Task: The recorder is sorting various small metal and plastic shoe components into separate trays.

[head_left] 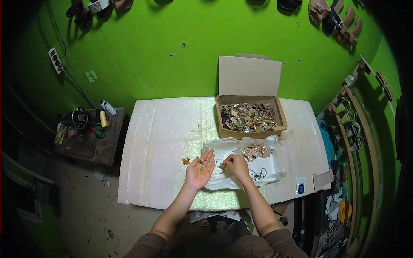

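My left hand (199, 175) is turned palm up with its fingers stretched out. Several small shiny metal ornaments (204, 164) lie loose on its palm and fingers. Pinched together, the fingers of my right hand (236, 165) are over the middle of a shallow tray (257, 183) lined with white paper; what they hold, if anything, is hidden. Right beside these fingertips is a small cluster of gold-coloured pieces (222, 167). Another heap of gold and pale ornaments (255, 151) fills the tray's far right part, and a thin dark cord (258, 174) lies coiled near its right front.
Behind the tray stands an open cardboard box (251, 133) full of mixed metal ornaments. An orange-brown piece (186, 161) lies left of the tray. A small blue packet (300, 185) and a grey card (322, 179) are at the table's right. A sewing machine (80, 117) stands on a side table.
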Demonstrator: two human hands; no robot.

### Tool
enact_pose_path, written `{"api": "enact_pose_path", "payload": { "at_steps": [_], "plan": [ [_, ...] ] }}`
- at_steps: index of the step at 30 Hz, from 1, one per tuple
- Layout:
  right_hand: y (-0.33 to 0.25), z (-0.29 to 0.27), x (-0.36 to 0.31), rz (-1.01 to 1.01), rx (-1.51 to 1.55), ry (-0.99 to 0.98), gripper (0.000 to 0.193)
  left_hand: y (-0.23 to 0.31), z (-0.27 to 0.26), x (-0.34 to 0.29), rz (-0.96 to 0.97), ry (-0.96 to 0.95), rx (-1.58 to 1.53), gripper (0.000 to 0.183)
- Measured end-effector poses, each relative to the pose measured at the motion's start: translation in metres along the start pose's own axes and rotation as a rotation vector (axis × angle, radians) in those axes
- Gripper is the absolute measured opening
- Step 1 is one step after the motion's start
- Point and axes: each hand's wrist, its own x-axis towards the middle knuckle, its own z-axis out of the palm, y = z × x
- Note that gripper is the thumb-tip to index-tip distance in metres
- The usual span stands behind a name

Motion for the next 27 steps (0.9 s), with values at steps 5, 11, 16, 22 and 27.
{"api": "enact_pose_path", "payload": {
  "at_steps": [5, 11, 16, 22, 27],
  "plan": [
    [-0.011, -0.006, -0.003, -0.045, 0.038, 0.027, 0.021, -0.002, 0.0, -0.001, 0.002, 0.033, 0.007, 0.04],
    [-0.017, -0.012, -0.001, -0.049, 0.233, 0.075, 0.022, -0.003, -0.009, 0.017, -0.129, 0.271, 0.222, 0.04],
    [-0.015, -0.016, -0.001, -0.044, 0.274, 0.054, 0.023, -0.001, -0.025, 0.033, -0.22, 0.487, 0.431, 0.037],
    [0.001, -0.022, -0.008, -0.1, 0.337, 0.091, 0.022, -0.012, -0.019, 0.038, -0.209, 0.528, 0.47, 0.032],
    [0.01, -0.022, -0.015, -0.054, 0.394, 0.023, 0.021, -0.016, -0.017, 0.034, -0.211, 0.503, 0.502, 0.033]
  ]
}}
